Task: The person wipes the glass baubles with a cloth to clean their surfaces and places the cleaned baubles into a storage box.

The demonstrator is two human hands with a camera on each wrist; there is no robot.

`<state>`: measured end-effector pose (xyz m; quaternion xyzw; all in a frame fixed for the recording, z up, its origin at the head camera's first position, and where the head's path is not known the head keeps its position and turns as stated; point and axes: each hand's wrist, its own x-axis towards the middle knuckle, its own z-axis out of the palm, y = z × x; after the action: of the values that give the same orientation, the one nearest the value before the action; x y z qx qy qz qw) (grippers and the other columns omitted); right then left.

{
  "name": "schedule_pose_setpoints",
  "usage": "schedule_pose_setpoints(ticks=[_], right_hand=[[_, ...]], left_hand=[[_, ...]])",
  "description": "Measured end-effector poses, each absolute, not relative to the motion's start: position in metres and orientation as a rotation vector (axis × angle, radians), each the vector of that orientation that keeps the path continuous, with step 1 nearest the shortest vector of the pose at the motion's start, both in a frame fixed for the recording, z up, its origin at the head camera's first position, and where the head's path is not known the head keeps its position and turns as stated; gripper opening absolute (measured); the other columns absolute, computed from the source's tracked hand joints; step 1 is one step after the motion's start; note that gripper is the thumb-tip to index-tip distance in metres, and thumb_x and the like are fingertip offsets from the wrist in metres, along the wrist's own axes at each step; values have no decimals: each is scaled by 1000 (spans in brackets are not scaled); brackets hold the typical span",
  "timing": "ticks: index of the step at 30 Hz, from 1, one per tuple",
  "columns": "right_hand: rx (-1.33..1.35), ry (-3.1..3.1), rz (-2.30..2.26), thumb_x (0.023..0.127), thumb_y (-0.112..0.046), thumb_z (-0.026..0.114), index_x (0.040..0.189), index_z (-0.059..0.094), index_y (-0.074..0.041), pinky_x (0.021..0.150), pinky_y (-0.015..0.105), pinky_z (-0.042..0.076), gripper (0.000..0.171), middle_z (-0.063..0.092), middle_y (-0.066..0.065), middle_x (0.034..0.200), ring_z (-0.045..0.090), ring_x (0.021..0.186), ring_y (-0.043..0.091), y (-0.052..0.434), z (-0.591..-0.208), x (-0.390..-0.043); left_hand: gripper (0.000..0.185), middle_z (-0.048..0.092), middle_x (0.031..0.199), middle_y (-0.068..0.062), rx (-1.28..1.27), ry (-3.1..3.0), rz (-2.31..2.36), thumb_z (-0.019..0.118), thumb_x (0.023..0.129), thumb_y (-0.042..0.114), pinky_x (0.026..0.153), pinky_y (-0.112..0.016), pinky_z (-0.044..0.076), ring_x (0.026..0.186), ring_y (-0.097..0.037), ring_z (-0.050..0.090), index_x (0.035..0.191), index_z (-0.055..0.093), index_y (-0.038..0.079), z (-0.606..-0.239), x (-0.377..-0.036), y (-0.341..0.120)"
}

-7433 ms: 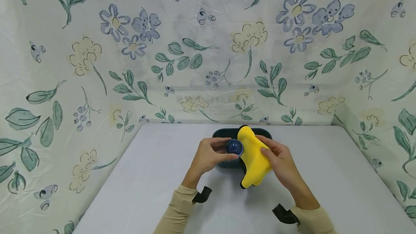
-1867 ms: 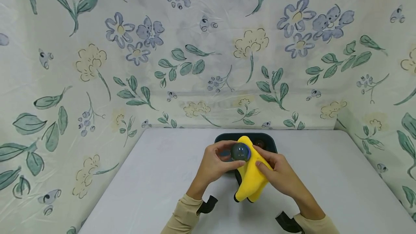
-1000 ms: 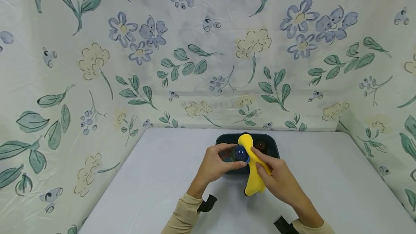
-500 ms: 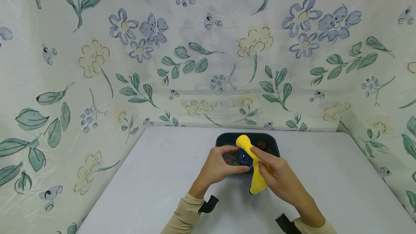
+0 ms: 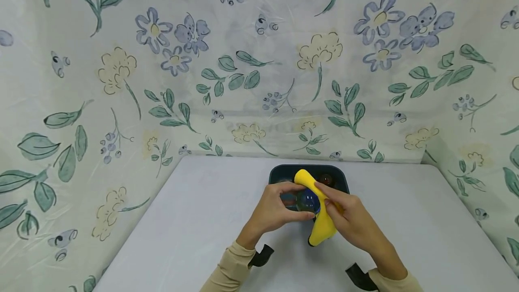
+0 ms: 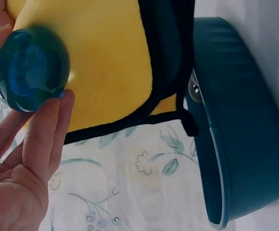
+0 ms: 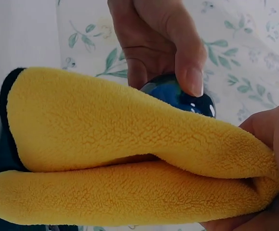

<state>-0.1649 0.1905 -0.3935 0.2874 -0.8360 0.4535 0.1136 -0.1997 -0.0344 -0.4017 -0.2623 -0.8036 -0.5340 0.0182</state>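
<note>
My left hand [image 5: 275,208] pinches a blue glass ball [image 5: 307,200] between thumb and fingers, just above the near rim of a dark teal tub [image 5: 338,178]. The ball [image 6: 31,68] shows glossy and translucent in the left wrist view, with the fingertips [image 6: 57,113] against its underside. My right hand [image 5: 344,215] grips a folded yellow cloth [image 5: 320,220] with a black edge and holds it against the ball's right side. In the right wrist view the cloth [image 7: 129,159] fills the frame and the ball [image 7: 175,96] peeks above it under the left thumb [image 7: 190,72].
The teal tub [image 6: 245,144] stands at the back middle of a pale grey table [image 5: 194,224] and holds another dark round ball [image 5: 325,179]. A flower-printed sheet [image 5: 243,57] walls in the table at the back and both sides.
Over the last second the hands, ball and cloth have dropped slightly towards me, and the cloth has been wrapped closer round the ball's right side.
</note>
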Motion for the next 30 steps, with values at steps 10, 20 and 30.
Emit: schedule_pose_setpoints(ticks=[10,20,30], right_hand=[[821,-2487,1509,107,-4,50,148,54,-2,66,22,59,42,73,14,105,61,71,5,195,-397,-168],[771,-2507,1672,109,-10,49,150,50,1,71,23,60,43,71,21,114,63,74,9,191,-400,-169],[771,-2564,1739,109,-15,50,152,42,8,75,23,62,49,71,21,112,65,79,10,184,-400,-167]], left_hand=[[51,74,121,-7,-875,-2439,-1702,91,77,21,83,-26,64,104,-14,71,124,73,9,-398,-196,-38],[50,73,124,-9,-894,-2311,-1844,90,79,15,84,-30,64,108,-14,73,125,72,8,-399,-197,-42],[53,69,129,-13,-788,-2240,-1899,89,81,18,89,-33,63,116,-25,70,129,68,8,-398,-201,-43]])
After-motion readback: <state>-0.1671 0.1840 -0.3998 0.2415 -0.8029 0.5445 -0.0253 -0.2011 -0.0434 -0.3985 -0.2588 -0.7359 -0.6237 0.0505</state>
